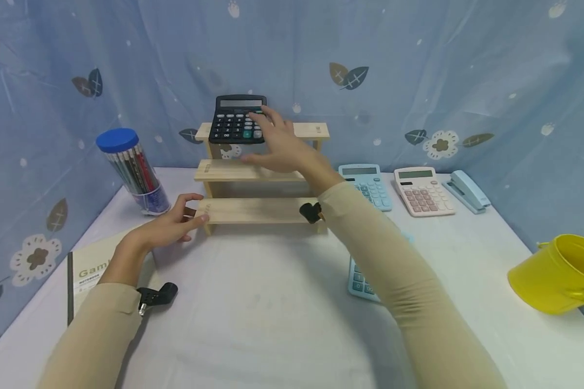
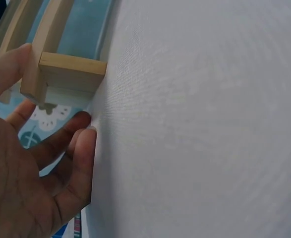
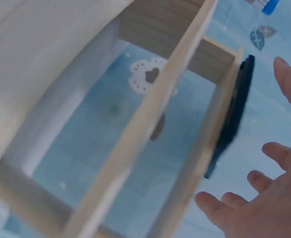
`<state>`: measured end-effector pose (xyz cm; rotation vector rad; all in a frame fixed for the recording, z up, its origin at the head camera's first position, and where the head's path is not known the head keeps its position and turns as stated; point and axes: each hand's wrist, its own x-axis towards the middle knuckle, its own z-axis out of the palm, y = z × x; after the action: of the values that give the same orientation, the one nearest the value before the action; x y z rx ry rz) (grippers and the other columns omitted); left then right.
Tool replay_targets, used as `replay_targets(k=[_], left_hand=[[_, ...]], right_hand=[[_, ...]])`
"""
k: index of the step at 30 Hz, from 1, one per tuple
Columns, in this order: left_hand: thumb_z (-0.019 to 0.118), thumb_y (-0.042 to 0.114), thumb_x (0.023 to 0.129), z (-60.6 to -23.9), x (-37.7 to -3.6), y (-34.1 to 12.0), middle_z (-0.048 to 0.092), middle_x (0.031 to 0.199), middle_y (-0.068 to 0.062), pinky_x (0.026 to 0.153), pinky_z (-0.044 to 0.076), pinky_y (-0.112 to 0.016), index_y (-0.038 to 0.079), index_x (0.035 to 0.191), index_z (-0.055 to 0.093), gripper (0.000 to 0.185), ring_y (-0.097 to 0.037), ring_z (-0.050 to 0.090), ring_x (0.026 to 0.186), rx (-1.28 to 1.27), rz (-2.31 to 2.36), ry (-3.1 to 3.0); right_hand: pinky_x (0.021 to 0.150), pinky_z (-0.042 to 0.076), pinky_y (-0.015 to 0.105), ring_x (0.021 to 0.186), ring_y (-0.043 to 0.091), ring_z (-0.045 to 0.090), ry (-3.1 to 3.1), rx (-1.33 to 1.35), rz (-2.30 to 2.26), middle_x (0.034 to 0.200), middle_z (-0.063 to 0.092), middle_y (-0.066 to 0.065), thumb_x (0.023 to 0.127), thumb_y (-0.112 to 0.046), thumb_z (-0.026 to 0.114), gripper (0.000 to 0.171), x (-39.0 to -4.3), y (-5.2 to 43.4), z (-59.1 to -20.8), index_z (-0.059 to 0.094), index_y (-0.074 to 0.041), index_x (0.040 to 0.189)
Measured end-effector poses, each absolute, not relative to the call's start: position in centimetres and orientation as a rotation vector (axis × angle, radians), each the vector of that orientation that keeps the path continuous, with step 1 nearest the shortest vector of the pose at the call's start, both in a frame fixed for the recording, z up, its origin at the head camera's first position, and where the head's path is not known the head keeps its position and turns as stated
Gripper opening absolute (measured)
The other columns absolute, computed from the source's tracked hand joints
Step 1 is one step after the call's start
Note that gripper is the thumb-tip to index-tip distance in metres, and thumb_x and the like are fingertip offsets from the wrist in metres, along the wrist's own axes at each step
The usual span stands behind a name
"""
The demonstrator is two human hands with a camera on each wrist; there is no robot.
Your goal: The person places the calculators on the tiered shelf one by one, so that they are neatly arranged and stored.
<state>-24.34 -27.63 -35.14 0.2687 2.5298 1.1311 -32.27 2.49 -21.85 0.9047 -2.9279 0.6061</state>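
Note:
A three-step wooden shelf (image 1: 253, 210) stands at the back of the white table (image 1: 253, 319). A black calculator (image 1: 236, 121) leans on its top step. My right hand (image 1: 279, 146) hovers open at the calculator's right edge, fingers spread. In the right wrist view that right hand (image 3: 269, 198) sits a small gap away from the calculator (image 3: 232, 124) on the shelf (image 3: 150, 124). My left hand (image 1: 175, 221) holds the left end of the lowest step, thumb on top. The left wrist view shows the left hand (image 2: 36, 173) with its thumb against the shelf's wood (image 2: 71, 72) and fingers touching the cloth.
A clear pen jar with a blue lid (image 1: 128, 170) stands left of the shelf, a notebook (image 1: 85, 270) lies near the left edge. A light blue calculator (image 1: 367, 183), a pink calculator (image 1: 422, 192) and a blue stapler (image 1: 467, 189) lie right; another blue calculator (image 1: 360, 281) shows under my right arm. A yellow bucket (image 1: 559, 273) lies far right.

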Motion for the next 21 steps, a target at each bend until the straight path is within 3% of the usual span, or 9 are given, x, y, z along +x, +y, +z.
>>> replay_targets(k=[6,11,21], left_hand=[[0.051,0.052,0.106,-35.2,-24.5,-27.4,0.030,0.153,-0.031,0.084,0.050,-0.034,0.024,0.160,0.000,0.079,-0.039,0.046,0.129,0.244,1.156,2.503],[0.051,0.054,0.105,-35.3,-24.5,-27.6,0.029,0.154,-0.030,0.086,0.050,-0.035,0.026,0.160,0.001,0.079,-0.038,0.046,0.129,0.241,1.162,2.500],[0.050,0.055,0.105,-35.1,-24.4,-27.5,0.029,0.154,-0.030,0.087,0.050,-0.035,0.026,0.160,0.000,0.079,-0.040,0.045,0.131,0.240,1.149,2.503]], right_hand=[[0.116,0.027,0.065,0.154,0.041,0.007,-2.900,0.993,0.527,0.172,-0.002,0.007,0.093,-0.055,0.070,0.097,-29.8,6.3,-21.5,0.013,-0.024,0.165],[0.118,0.025,0.063,0.154,0.042,0.009,-2.879,1.047,0.484,0.171,0.005,0.011,0.094,-0.054,0.069,0.096,-27.8,8.9,-22.2,0.015,-0.020,0.165],[0.112,0.032,0.065,0.152,0.042,0.013,-2.836,1.036,0.493,0.169,0.014,0.010,0.093,-0.050,0.073,0.093,-23.7,14.0,-23.9,0.020,-0.023,0.165]])
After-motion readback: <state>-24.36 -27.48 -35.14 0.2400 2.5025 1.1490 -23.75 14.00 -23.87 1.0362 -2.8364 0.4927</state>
